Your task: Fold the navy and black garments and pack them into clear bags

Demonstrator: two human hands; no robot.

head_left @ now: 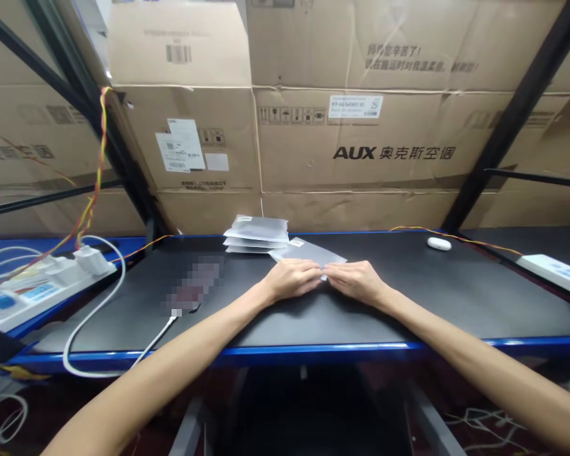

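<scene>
My left hand [294,278] and my right hand [354,280] meet at their fingertips over the near edge of a flat, pale grey packet [308,251] with a small white label. The fingers of both hands are pressed together and bent down. A small whitish bit shows between the fingertips; whether either hand pinches it is hidden. Just behind and left of my left hand, several similar packets lie in a stack [256,233], their edges slightly uneven. The single packet lies against the right side of this stack.
A blurred phone [192,288] with a white cable lies on the dark tabletop [437,304] at left. White power strips stand far left [42,291] and far right [558,273]. A small white case [439,244] sits at back right. Cardboard [351,171] walls the back.
</scene>
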